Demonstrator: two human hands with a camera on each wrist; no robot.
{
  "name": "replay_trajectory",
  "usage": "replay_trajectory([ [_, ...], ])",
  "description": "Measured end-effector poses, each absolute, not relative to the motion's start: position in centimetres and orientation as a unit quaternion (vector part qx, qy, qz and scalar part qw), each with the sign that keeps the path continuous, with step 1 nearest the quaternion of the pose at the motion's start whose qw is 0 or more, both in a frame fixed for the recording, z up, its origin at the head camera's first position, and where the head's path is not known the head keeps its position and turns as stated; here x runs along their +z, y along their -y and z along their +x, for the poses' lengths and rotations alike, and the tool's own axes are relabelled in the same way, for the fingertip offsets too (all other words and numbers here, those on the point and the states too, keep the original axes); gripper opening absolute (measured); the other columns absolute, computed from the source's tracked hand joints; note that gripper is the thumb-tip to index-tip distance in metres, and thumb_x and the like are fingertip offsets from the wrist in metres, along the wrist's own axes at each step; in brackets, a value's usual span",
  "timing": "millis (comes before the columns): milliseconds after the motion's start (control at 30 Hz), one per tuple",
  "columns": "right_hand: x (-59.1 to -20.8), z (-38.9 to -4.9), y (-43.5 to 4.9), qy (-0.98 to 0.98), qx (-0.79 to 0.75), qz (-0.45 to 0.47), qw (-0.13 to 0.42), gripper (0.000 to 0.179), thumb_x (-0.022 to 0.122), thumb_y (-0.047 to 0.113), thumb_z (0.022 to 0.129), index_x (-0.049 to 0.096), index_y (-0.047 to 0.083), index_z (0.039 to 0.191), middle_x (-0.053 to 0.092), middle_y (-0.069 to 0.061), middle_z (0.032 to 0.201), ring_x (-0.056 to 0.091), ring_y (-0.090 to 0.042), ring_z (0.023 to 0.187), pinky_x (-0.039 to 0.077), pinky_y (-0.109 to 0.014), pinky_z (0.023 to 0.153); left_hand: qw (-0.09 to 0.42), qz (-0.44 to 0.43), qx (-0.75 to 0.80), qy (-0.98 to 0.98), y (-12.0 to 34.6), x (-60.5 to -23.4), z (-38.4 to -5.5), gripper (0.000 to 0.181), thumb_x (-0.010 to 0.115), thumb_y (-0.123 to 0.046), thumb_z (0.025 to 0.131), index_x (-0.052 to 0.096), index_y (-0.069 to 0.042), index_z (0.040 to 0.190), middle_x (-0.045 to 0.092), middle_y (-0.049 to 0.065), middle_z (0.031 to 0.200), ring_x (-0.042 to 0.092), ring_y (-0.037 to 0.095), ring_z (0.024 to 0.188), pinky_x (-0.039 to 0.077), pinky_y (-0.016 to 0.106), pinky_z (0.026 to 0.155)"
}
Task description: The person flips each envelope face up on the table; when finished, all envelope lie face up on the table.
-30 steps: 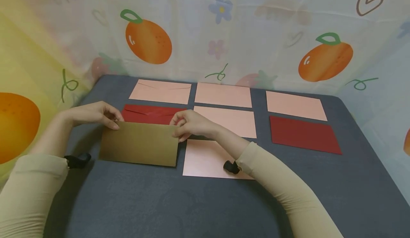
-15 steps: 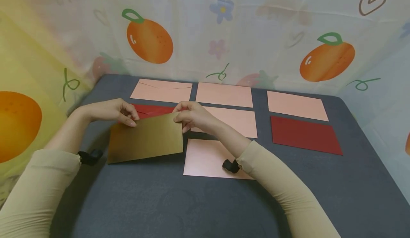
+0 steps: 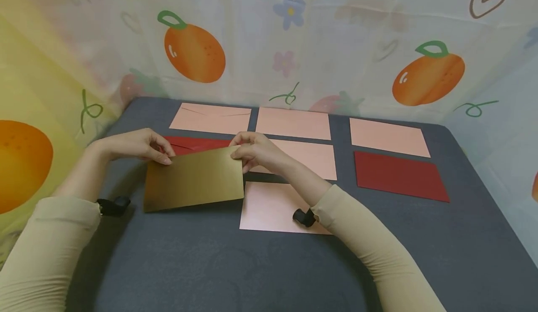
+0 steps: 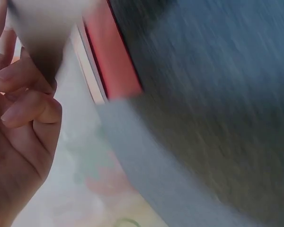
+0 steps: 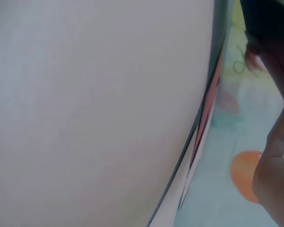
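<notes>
A plain gold envelope (image 3: 195, 181) is held up at a tilt over the left part of the table, its right end higher than its left. My left hand (image 3: 140, 145) pinches its top edge near the left corner. At the top right corner, my right hand (image 3: 262, 153) grips it between thumb and fingers. Behind it lies a red envelope (image 3: 193, 144) with its flap side up, partly covered by the gold one. In the left wrist view the curled fingers of my left hand (image 4: 26, 123) show, while the right wrist view cuts off most of my right hand (image 5: 277, 170).
Pink envelopes lie flat in rows: one with a flap (image 3: 210, 118) at back left, one in the back middle (image 3: 293, 123), one at back right (image 3: 388, 137), others in the middle column. A red envelope (image 3: 399, 175) lies at right. A patterned cloth (image 3: 336, 31) hangs behind the grey table.
The gold envelope has shifted right, and its right end has come up off the table. Both hands moved with it, the left one further to the right and the right one slightly upward.
</notes>
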State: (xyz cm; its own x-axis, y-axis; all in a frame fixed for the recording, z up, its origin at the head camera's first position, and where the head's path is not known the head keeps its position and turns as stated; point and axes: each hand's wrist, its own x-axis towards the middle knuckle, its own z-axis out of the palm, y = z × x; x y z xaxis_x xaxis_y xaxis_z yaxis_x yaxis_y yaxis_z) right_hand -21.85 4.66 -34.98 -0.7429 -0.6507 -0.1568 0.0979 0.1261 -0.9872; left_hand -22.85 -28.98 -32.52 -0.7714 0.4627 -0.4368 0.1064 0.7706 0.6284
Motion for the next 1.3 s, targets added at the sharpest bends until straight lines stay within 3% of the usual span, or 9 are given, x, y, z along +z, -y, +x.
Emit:
replay_trajectory([
  [267,-35.0,-22.1,-5.5,-0.695,-0.628,-0.193,0.292,0.015,0.059,0.006,0.092,0.056,0.004,0.106,0.066,-0.001,0.078,0.062,-0.013,0.059,0.056,-0.024,0.057,0.361,0.121,0.352,-0.855,32.5,-33.7,-22.8,0.019,0.066,-0.027,0.094,0.065,-0.009,0.099,0.047,-0.009,0.066,0.046,0.005,0.06,0.042,0.027,0.057],
  [400,-35.3,-22.2,-5.5,-0.697,-0.622,-0.207,0.289,0.015,0.06,0.008,0.094,0.054,0.007,0.108,0.065,-0.001,0.079,0.062,-0.014,0.06,0.057,-0.023,0.057,0.384,0.128,0.407,-0.819,33.7,-34.1,-22.9,0.015,0.054,-0.024,0.102,0.062,-0.013,0.097,0.048,-0.008,0.063,0.05,0.005,0.055,0.045,0.027,0.055],
  [500,-35.6,-22.3,-5.4,-0.7,-0.616,-0.223,0.284,0.015,0.06,0.01,0.095,0.053,0.009,0.108,0.062,-0.001,0.08,0.062,-0.015,0.06,0.058,-0.025,0.058,0.382,0.106,0.439,-0.806,34.5,-34.2,-23.0,0.029,0.04,-0.03,0.108,0.056,-0.01,0.121,0.064,-0.009,0.069,0.063,0.008,0.06,0.051,0.025,0.059],
  [567,-35.7,-22.4,-5.3,-0.704,-0.611,-0.234,0.276,0.014,0.061,0.011,0.096,0.054,0.01,0.108,0.061,-0.001,0.082,0.062,-0.015,0.062,0.059,-0.027,0.059,0.38,0.084,0.449,-0.804,34.9,-34.2,-23.0,0.051,0.03,-0.038,0.109,0.035,-0.003,0.145,0.074,-0.009,0.082,0.071,0.012,0.072,0.055,0.025,0.065],
  [667,-35.7,-22.4,-5.2,-0.705,-0.612,-0.244,0.262,0.015,0.062,0.012,0.096,0.056,0.009,0.11,0.06,-0.001,0.084,0.061,-0.016,0.066,0.061,-0.033,0.061,0.376,0.061,0.463,-0.8,35.4,-34.1,-23.0,0.067,0.02,-0.047,0.108,0.008,0.003,0.151,0.078,-0.005,0.099,0.075,0.015,0.087,0.057,0.027,0.074],
  [833,-35.6,-22.2,-5.2,-0.703,-0.61,-0.265,0.252,0.022,0.066,0.01,0.093,0.062,0.008,0.114,0.06,-0.003,0.087,0.063,-0.022,0.076,0.062,-0.043,0.071,0.351,0.092,0.538,-0.761,36.2,-33.8,-22.8,0.037,0.024,-0.028,0.11,0.05,-0.01,0.128,0.079,0.001,0.097,0.075,0.017,0.096,0.06,0.028,0.079],
  [933,-35.4,-21.9,-5.1,-0.709,-0.58,-0.31,0.255,0.026,0.069,0.009,0.09,0.065,0.007,0.116,0.065,-0.003,0.097,0.065,-0.019,0.088,0.062,-0.041,0.08,0.352,0.13,0.593,-0.713,36.4,-33.7,-22.6,0.042,0.031,-0.013,0.108,0.072,-0.018,0.108,0.079,0.002,0.094,0.075,0.016,0.098,0.061,0.026,0.079],
  [1133,-35.3,-21.5,-4.8,-0.726,-0.476,-0.413,0.275,0.037,0.073,0.019,0.089,0.066,0.018,0.125,0.067,0.002,0.125,0.06,-0.011,0.117,0.048,-0.037,0.107,0.401,0.202,0.629,-0.634,36.7,-33.7,-22.4,0.049,0.03,0.002,0.105,0.076,-0.014,0.103,0.078,-0.003,0.101,0.074,0.015,0.101,0.06,0.022,0.083],
  [1300,-35.4,-21.4,-4.5,-0.742,-0.432,-0.414,0.303,0.048,0.077,0.03,0.086,0.061,0.031,0.131,0.059,0.015,0.136,0.051,-0.006,0.128,0.043,-0.039,0.112,0.394,0.209,0.613,-0.652,36.9,-34.0,-22.2,0.042,0.034,0.006,0.102,0.069,-0.015,0.113,0.074,-0.008,0.096,0.075,0.013,0.092,0.06,0.026,0.084],
])
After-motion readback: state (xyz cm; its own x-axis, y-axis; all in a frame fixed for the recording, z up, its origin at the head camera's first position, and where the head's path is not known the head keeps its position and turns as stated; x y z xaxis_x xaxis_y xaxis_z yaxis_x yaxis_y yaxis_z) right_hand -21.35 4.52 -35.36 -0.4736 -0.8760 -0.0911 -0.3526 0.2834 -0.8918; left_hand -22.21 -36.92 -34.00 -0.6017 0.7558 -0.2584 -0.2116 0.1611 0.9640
